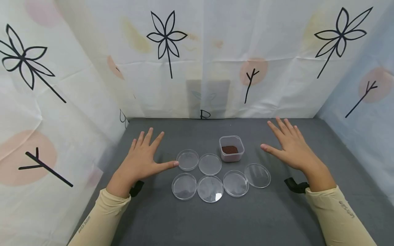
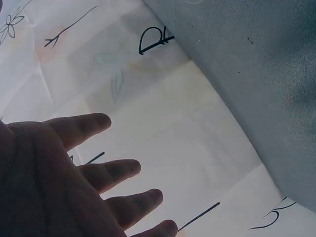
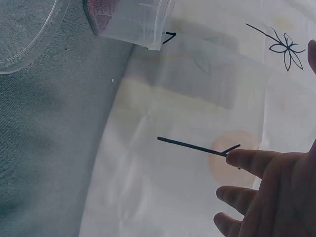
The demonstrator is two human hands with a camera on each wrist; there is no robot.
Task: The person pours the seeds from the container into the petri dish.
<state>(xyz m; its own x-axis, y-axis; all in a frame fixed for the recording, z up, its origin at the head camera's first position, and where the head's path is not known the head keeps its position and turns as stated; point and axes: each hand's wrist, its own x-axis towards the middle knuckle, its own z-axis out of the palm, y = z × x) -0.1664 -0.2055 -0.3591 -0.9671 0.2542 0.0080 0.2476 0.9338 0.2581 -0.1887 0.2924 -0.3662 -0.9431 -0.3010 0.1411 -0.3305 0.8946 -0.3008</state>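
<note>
Several clear round petri dishes sit in two rows on the grey table. My left hand (image 1: 140, 164) is raised with fingers spread, its thumb tip overlapping the edge of the back-left dish (image 1: 188, 160) in the head view. On the other side, my right hand (image 1: 292, 150) hovers with straight, spread fingers, beyond the rightmost dish (image 1: 258, 175). Between the hands, behind the dishes, stands a square clear plastic container (image 1: 232, 149) partly filled with dark brown, grainy material (image 1: 230, 150). Its lower wall also shows in the right wrist view. Neither hand holds anything.
The grey table (image 1: 200, 222) meets a white cloth backdrop (image 1: 215, 95) with flower drawings at the back. Similar cloth walls stand on the left (image 1: 77, 119) and right (image 1: 363, 109). Front-row dishes (image 1: 210, 189) sit close beside each other.
</note>
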